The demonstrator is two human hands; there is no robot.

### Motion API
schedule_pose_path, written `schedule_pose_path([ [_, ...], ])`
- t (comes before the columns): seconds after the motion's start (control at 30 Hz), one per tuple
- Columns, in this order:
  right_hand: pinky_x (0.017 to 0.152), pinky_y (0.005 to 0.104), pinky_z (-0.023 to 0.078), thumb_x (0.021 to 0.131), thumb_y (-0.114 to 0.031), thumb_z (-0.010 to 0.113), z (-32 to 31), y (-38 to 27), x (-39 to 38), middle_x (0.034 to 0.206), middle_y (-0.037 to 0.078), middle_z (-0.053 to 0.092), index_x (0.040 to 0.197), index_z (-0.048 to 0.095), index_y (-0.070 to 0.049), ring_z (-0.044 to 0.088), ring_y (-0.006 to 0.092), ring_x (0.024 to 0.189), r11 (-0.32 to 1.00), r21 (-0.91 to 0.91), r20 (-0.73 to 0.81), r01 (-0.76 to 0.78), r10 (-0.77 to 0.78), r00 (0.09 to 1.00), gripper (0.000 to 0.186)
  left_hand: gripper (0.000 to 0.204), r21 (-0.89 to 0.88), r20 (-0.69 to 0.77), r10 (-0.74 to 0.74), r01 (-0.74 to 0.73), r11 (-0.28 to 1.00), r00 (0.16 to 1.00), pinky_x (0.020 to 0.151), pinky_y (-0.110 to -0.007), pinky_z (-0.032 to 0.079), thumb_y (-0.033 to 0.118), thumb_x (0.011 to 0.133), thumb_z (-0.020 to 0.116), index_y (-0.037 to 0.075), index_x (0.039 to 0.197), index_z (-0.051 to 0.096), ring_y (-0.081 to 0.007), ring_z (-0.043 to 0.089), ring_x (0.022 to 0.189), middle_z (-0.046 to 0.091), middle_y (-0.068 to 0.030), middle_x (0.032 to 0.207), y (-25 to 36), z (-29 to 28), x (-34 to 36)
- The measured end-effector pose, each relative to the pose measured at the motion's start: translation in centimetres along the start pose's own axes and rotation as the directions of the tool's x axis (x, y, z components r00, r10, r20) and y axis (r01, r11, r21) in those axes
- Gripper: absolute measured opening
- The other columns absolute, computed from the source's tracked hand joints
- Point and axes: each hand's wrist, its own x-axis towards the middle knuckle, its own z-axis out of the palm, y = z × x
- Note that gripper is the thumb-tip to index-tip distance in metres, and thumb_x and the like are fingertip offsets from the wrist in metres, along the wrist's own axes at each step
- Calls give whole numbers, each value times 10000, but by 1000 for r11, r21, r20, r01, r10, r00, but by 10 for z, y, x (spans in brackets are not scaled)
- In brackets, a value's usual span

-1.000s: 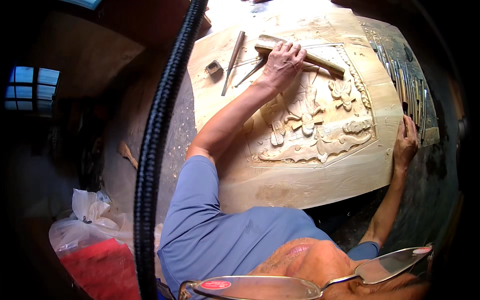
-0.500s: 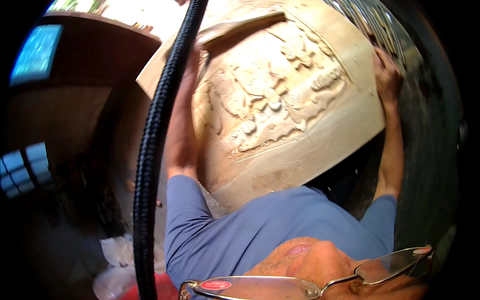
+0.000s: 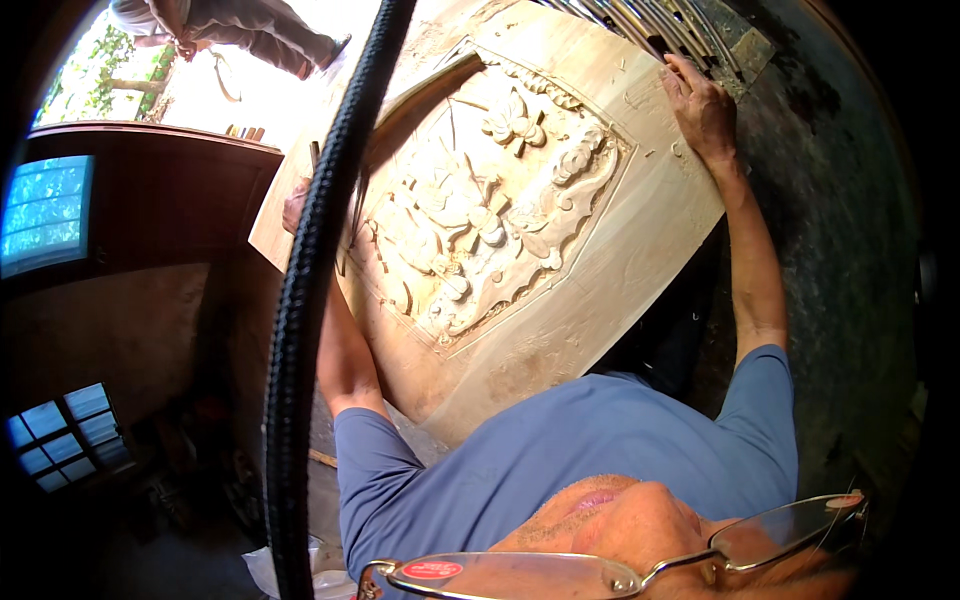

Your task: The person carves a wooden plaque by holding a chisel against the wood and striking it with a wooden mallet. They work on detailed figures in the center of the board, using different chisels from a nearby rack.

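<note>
A pale wooden panel [image 3: 620, 290] with a carved relief [image 3: 500, 215] of flowers and figures lies before me. My left hand [image 3: 293, 205] is at the panel's left edge, its visible fingers curled; a black braided cable [image 3: 318, 215] hides much of it. A short dark stick [image 3: 314, 158] stands beside that hand, but whether it is gripped is unclear. My right hand [image 3: 703, 110] rests at the panel's far right edge, fingers apart and reaching toward a row of carving chisels [image 3: 690, 35]. Its fingertips are close to one dark handle. A long curved wooden bar [image 3: 430, 88] lies across the relief's far left side.
Wood chips [image 3: 650, 152] are scattered on the panel. Another person [image 3: 265, 30] stands at the upper left, hands together. A dark red-brown wooden surface [image 3: 190, 185] and a barred window [image 3: 65, 440] are to the left. A plastic bag [image 3: 320, 575] sits low on the left.
The view has shifted, bringing another person in at the upper left. My left hand has gone from beside the wooden bar to the panel's left edge. My right hand stays near the chisels.
</note>
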Motion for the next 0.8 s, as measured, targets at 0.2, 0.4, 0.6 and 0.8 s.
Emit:
schedule_pose_path([
  [0.2,769,457,583,1032,-403,600,7,21,0,1022,189,762,1206,718,-118,738,396,924,999,-10,32,50,-49,998,354,264,47,-165,18,-10,999,986,806,-491,536,342,988,629,131,1114,723,-373,721,916,765,-137,964,55,-52,-56],
  [0.4,770,496,574,1031,-450,576,8,20,7,987,207,752,1146,720,-120,721,430,919,998,-59,61,-17,21,998,377,273,-87,-219,86,-107,990,972,817,-462,544,303,1010,626,118,1181,732,-344,704,970,737,-132,1029,68,-69,-121],
  [0.6,755,534,530,1054,-436,548,13,28,12,972,253,707,1033,658,-37,660,495,936,992,-88,149,-94,106,983,414,166,-112,-407,286,-358,927,868,789,-400,557,150,998,653,81,1124,736,-315,704,930,728,-111,1018,103,-54,-153],
  [0.8,622,496,529,1072,-412,550,11,16,8,785,229,684,956,635,-41,698,424,753,1000,-26,189,15,-10,982,398,174,-231,-355,181,-274,934,917,817,-395,554,143,1000,648,69,1139,721,-314,710,945,729,-130,1060,114,-29,-169],
])
